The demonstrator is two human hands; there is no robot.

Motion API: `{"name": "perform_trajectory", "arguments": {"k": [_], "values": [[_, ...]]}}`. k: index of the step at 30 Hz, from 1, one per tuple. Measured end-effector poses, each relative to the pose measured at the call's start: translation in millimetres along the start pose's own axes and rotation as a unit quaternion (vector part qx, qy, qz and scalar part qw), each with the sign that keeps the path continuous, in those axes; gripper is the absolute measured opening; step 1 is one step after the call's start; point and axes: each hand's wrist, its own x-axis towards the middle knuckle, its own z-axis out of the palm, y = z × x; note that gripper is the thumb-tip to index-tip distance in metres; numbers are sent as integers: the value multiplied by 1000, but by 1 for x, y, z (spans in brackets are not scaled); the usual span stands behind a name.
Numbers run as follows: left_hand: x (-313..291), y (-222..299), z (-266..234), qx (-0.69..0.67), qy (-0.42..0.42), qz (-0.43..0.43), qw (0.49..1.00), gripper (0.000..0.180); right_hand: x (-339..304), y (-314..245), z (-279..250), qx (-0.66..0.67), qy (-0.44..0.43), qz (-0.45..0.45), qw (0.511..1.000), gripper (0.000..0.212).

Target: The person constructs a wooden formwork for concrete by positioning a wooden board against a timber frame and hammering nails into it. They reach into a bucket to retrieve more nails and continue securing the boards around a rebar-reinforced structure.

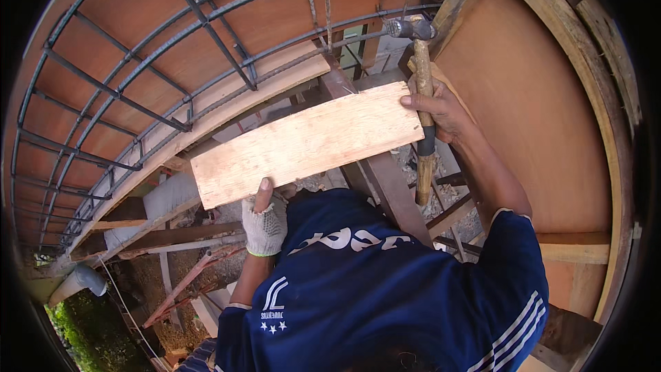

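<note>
Item: pale rectangular plywood offcut [306,143], held flat across the dark timber rail [396,193] of the formwork, its long edge running toward the brown plywood form panel [530,131] on your right.

Left hand [265,224], in a white knitted glove, is pinched closed on the offcut's lower left edge, thumb on top.

Right hand [441,111], bare, is closed around the wooden-handled steel hammer [423,89] while its thumb presses the offcut's right end; hammer head up, handle hanging below your fist.

Step judged: positioning the offcut for fixing. Next move probably calls for steadying it against the rail and freeing the hammer hand to swing; no nail is visible.

Surround: grey steel rebar cage [158,62] over reddish form sheeting at upper left; grey pipe [77,281] at lower left.

Labels: white lettering and stripes on your navy shirt [385,289]; none elsewhere
</note>
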Motion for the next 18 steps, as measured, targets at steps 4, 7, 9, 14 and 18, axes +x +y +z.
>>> {"name": "perform_trajectory", "arguments": {"k": [4, 7, 9, 14, 18], "values": [[-11, 17, -16, 224, -127, -126, 958, 38, 12, 23, -30, 24, -17, 47, 998, 36], [-26, 59, -15, 433, -294, -115, 844, 45, 16, 35, -28, 95, -23, 89, 991, 38], [-26, 79, 7, 474, -297, 64, 827, 59, 21, 50, -37, 84, -34, 77, 993, 40], [22, 85, 59, 747, -270, 294, 532, 118, 28, 58, -28, 76, -60, 112, 989, 41], [52, 83, 70, 817, -327, 245, 407, 113, 27, 60, -29, 61, -60, 108, 990, 42]]}}
